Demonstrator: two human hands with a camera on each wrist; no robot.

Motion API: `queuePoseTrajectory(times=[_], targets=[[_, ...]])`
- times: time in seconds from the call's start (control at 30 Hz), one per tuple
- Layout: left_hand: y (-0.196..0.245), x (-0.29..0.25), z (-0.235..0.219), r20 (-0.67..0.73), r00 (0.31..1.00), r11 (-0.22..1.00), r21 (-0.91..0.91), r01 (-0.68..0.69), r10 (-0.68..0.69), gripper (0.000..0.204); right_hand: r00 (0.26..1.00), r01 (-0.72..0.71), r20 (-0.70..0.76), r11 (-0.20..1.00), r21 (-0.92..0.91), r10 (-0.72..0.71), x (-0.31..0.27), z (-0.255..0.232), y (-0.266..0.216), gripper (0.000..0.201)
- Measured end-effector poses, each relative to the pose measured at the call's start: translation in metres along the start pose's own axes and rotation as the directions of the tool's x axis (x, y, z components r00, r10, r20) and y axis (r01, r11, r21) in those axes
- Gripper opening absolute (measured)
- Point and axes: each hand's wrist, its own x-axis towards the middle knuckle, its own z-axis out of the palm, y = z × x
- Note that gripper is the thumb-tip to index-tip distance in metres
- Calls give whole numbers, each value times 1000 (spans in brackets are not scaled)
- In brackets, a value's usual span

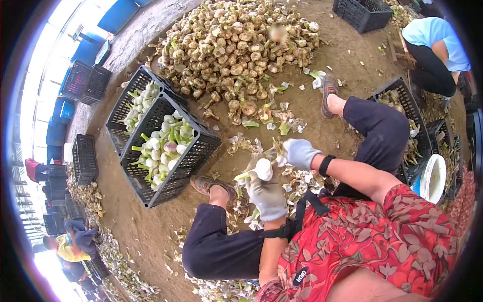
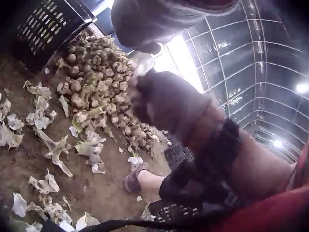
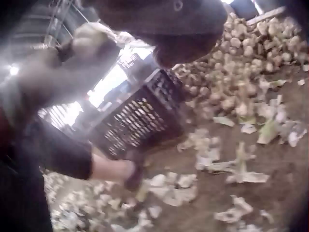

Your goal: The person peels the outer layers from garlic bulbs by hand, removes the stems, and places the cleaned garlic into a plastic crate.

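Note:
In the head view my gloved left hand grips a white garlic bulb, its pale green stem sticking out to the left. Close beside it, my gloved right hand has its fingers bent around loose garlic skin. The two hands are near each other above the peel-strewn ground. From the left wrist, the right hand shows across from the blurred left hand, with the pale bulb between them. The right wrist view shows the bulb in the left hand, blurred.
A big heap of unpeeled garlic lies ahead. Black crates of cleaned garlic stand to the left; another crate and a white bucket are at right. Loose skins cover the ground between the feet. Other people sit farther off.

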Motion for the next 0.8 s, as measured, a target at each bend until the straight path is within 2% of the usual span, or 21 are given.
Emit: queuePoseTrajectory(times=[0.03,0.07,0.1,0.13,0.2,0.23,0.27,0.3,0.33,0.4,0.43,0.47,0.5,0.57,0.6,0.67,0.73,0.77,0.8], targets=[[8,4,5,-45,981,950,-262,169,-187,30,990,59,134,992,-112,-44,2,8,13,20],[10,8,-1,-15,971,908,-358,220,-241,29,959,134,275,968,-213,-73,4,16,22,20],[12,10,-11,18,957,853,-448,268,-291,28,959,127,273,975,-180,-75,8,24,30,24],[13,12,-19,57,941,788,-531,312,-335,27,981,68,189,990,-125,-43,17,24,32,26],[13,17,-27,-10,928,792,-524,313,-373,25,999,-44,10,999,-3,44,46,16,35,29],[11,21,-29,-41,925,803,-512,306,-378,25,983,-142,-103,984,103,153,69,23,47,34],[11,23,-27,-73,921,813,-500,299,-383,24,957,-242,-137,964,113,256,89,21,48,38],[10,22,-25,-140,923,835,-490,251,-360,24,954,-242,-152,963,117,258,109,21,49,42],[11,23,-20,-245,900,884,-399,244,-359,22,952,-241,-166,963,121,259,128,16,45,47],[6,27,-23,-232,926,927,-302,221,-297,21,927,-351,-87,926,140,365,167,28,47,65],[4,25,-19,-299,920,954,-236,186,-254,26,914,-384,-73,909,163,400,184,40,51,61],[-7,23,-24,-312,950,937,323,132,-26,20,899,-412,-78,892,185,431,196,49,56,52],[-4,22,-25,-112,990,748,663,13,82,17,891,-421,-82,882,211,446,208,60,65,45],[1,24,-36,-167,982,861,484,156,-84,14,908,-319,-193,911,262,373,216,77,80,37],[0,27,-40,-215,902,926,-146,349,-374,15,913,-281,-207,910,304,351,218,76,83,34],[-14,33,-34,-330,927,962,138,235,-179,25,923,-209,-218,888,408,318,220,74,91,27],[-17,35,-29,-351,923,942,229,246,-155,29,935,-135,-205,826,548,289,213,69,89,21],[-25,35,-39,-348,927,944,236,231,-140,34,942,-86,-234,846,526,241,236,109,131,19],[-31,39,-47,-344,936,936,302,183,-72,37,952,-47,-187,718,695,243,211,89,107,16]])
